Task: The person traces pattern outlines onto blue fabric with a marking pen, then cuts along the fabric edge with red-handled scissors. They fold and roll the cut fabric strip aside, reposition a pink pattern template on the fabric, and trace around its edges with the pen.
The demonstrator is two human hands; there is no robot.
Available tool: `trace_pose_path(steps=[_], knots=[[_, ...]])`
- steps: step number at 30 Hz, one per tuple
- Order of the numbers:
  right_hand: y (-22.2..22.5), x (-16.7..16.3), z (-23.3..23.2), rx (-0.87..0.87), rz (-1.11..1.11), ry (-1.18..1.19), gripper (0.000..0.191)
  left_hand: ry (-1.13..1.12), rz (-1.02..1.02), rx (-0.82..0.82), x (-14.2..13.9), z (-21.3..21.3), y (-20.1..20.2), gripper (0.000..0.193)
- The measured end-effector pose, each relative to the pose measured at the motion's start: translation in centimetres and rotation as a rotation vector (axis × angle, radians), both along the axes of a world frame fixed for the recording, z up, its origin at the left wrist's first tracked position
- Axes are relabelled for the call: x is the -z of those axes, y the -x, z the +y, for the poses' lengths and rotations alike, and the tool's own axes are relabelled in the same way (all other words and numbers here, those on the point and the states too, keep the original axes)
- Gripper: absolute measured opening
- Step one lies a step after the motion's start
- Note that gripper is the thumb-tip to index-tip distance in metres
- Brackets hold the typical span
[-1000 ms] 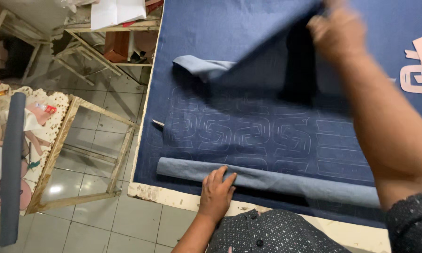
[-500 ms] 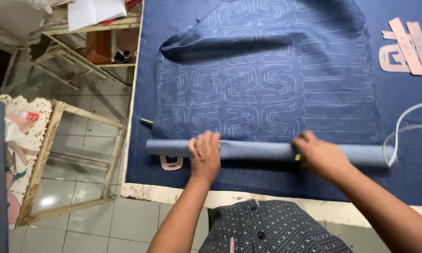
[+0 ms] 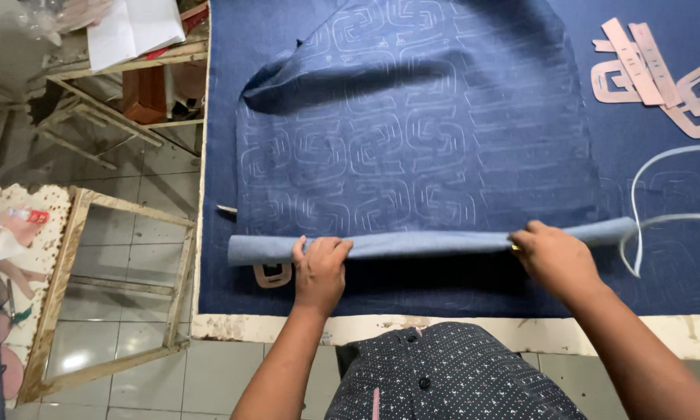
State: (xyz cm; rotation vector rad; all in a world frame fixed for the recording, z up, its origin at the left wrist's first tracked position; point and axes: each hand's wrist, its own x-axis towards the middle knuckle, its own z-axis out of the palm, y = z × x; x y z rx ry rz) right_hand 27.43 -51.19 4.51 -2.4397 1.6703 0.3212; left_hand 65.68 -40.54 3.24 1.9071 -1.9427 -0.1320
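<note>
Both hands rest on the rolled blue cloth (image 3: 427, 243) before me, left hand (image 3: 319, 268) curled over it, right hand (image 3: 556, 257) gripping nearer its far end; I judge rolling is underway, needing even pressure onward.

A: Colours on the marked cloth (image 3: 412, 148)?

B: Dark navy, covered in pale chalk-white outlines: blocky, maze-like hooked shapes in rows. Its rolled edge (image 3: 427, 243) shows a lighter, greyer blue.

A: Under it?

B: Table cloth (image 3: 668, 187), same deep navy, faint chalk marks right of the marked cloth. Table edge (image 3: 521, 330) below is cream, stained brown.

A: Templates?

B: Card templates (image 3: 661, 74), upper right of the marked cloth, pale pinkish-beige. White cord (image 3: 645, 183) below them.

A: Shirt?

B: Shirt (image 3: 451, 381) dark charcoal, small white speckle print, dark buttons.

A: Left of the cloth?

B: Pale grey floor tiles (image 3: 124, 249), raw light-wood frame (image 3: 62, 288), white paper (image 3: 132, 27).
</note>
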Motion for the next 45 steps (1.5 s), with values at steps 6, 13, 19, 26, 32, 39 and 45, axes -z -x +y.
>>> trace_pose_path(steps=[6, 13, 19, 26, 32, 39, 45], knots=[[1.7, 0.0, 4.6, -0.092, 0.044, -0.179, 0.037, -0.059, 0.029, 0.02, -1.1, 6.8, 0.5, 0.035], [0.5, 0.8, 3.9, 0.032, -0.104, -0.142, 0.055, -0.164, 0.11, -0.067, 1.2, 8.3, -0.2, 0.039], [-1.3, -0.7, 4.1, 0.139, -0.185, -0.041, 0.052, -0.193, 0.008, -0.323, 1.9, 4.3, 0.1, 0.03], [-0.9, 0.5, 4.9, 0.045, -0.226, -0.007, 0.044, 0.036, -0.051, -0.054, 1.1, 5.1, 0.3, 0.04], [1.7, 1.2, 6.8, 0.03, -0.097, -0.138, 0.026, -0.145, 0.025, -0.067, 0.0, 6.2, -1.2, 0.019], [1.8, 1.6, 6.4, 0.079, -0.039, -0.26, 0.031, -0.114, 0.049, -0.071, -0.4, 5.9, -0.7, 0.025], [0.0, 0.4, 5.6, 0.188, -0.199, -0.033, 0.039, 0.006, -0.014, -0.172, 1.2, 3.6, 0.0, 0.042]])
